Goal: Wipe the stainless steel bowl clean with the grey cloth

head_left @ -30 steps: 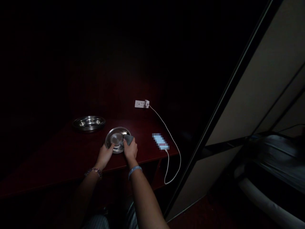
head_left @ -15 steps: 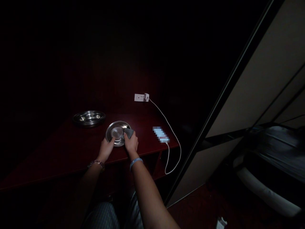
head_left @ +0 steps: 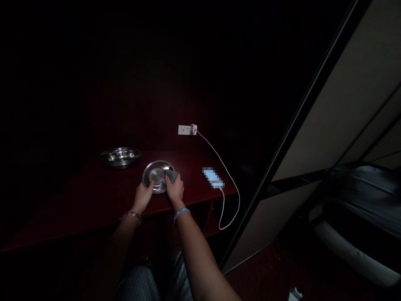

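A round, shiny metal plate (head_left: 156,172) with a raised rim is tilted toward me over the dark red desk. My left hand (head_left: 143,195) grips its lower left rim, thumb lying on the inner face and the other fingers hidden beneath. My right hand (head_left: 175,189) is closed on a grey cloth (head_left: 171,175) at the plate's right side. The cloth is pressed against the rim there. Whether more than one plate is in my hands I cannot tell. Further left on the desk, a stack of similar metal plates (head_left: 120,158) lies apart from my hands.
The desk (head_left: 94,205) meets a dark back wall with a white socket (head_left: 187,130). From its plug, a white cable (head_left: 223,161) loops past the desk's edge to a phone (head_left: 213,177). A pale panel stands at right, beside a chair-like object (head_left: 354,238).
The whole view has shifted slightly, so everything appears a little further right. Both hands keep hold of the plate and the cloth, with hardly any other movement.
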### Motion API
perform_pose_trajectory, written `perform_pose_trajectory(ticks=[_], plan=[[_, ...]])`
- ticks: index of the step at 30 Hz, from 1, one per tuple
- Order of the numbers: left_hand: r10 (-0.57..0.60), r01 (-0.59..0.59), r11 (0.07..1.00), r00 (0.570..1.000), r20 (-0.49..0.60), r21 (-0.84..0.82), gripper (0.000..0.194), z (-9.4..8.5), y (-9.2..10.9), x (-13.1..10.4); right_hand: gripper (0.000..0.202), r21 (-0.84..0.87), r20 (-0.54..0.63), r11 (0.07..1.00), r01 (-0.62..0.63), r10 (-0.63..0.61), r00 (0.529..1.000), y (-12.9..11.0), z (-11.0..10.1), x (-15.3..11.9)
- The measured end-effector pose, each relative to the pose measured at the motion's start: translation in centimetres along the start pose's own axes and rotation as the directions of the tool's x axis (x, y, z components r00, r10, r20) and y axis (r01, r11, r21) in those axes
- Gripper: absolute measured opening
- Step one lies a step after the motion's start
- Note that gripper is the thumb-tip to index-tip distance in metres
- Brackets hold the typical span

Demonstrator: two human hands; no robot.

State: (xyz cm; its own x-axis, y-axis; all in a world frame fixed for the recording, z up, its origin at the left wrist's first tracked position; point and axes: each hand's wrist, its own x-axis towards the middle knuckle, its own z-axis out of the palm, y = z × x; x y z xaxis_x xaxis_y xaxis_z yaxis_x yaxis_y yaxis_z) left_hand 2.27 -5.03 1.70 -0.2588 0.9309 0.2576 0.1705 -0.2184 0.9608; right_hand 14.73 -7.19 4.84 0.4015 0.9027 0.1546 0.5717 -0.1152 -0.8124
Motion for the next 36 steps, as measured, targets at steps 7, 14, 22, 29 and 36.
perform_pose_trajectory(ticks=[7, 14, 22, 29, 36], plan=[[-0.007, 0.007, 1.0, 1.0, -0.005, 0.007, 0.035, 0.1, 0.1, -0.1, 0.039, 0.003, 0.001, 1.0, 0.002, -0.002, 1.0, 0.2, 0.2, 0.2], [-0.004, 0.004, 1.0, 1.0, -0.007, -0.011, 0.032, 0.2, -0.4, 0.2, 0.041, 0.018, -0.006, 1.0, 0.01, -0.01, 1.0, 0.3, 0.2, 0.2], [-0.022, 0.022, 0.999, 1.0, -0.018, 0.027, 0.031, 0.1, 0.0, 0.0, 0.042, 0.012, -0.002, 1.0, 0.002, -0.002, 1.0, 0.4, 0.4, 0.3], [-0.022, 0.024, 0.987, 1.0, -0.016, 0.158, 0.03, 0.1, 0.6, 0.0, 0.042, 0.083, -0.032, 0.997, 0.0, 0.003, 0.999, 0.6, 0.5, 0.2], [-0.026, 0.026, 0.971, 1.0, -0.003, 0.239, 0.03, 0.7, 0.6, -0.4, 0.029, 0.421, -0.154, 0.898, 0.131, -0.071, 0.985, 2.3, 0.4, -0.1]])
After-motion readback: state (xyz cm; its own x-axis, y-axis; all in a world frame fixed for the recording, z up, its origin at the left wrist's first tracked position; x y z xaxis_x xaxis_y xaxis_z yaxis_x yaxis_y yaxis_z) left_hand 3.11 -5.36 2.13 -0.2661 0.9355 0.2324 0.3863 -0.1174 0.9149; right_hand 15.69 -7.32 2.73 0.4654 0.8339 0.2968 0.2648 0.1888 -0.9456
